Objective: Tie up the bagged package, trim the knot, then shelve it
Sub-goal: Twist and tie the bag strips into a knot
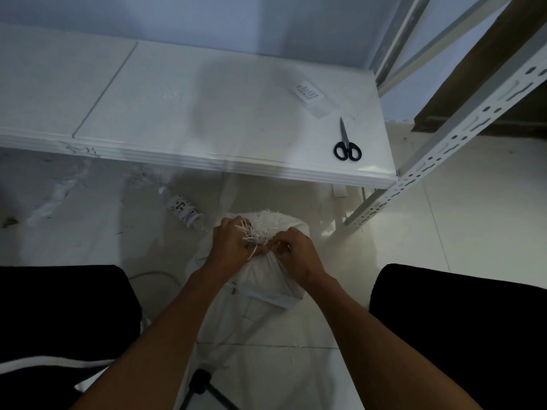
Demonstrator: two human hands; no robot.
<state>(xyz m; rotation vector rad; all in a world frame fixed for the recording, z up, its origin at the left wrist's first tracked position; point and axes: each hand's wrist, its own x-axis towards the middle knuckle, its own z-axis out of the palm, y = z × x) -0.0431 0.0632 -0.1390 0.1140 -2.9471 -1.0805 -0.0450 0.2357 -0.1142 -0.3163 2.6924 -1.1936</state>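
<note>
On the glossy tiled floor, left hand point(233, 241) and right hand point(296, 253) pinch the white sack's point(266, 279) frayed neck.

Bare forearms, no sleeves; black trousers point(461, 327), perhaps a white stripe on the left leg.

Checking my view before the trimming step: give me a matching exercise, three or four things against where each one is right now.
Things:
1. scissors
2. white bag
3. printed roll
4. metal shelving upright

Places:
A. lying on the floor under the table edge
B. gripped at its neck by the left hand and right hand
C. lying on the white table, near its right end
D. standing right of the table

Pairs: 1-C, 2-B, 3-A, 4-D
</note>
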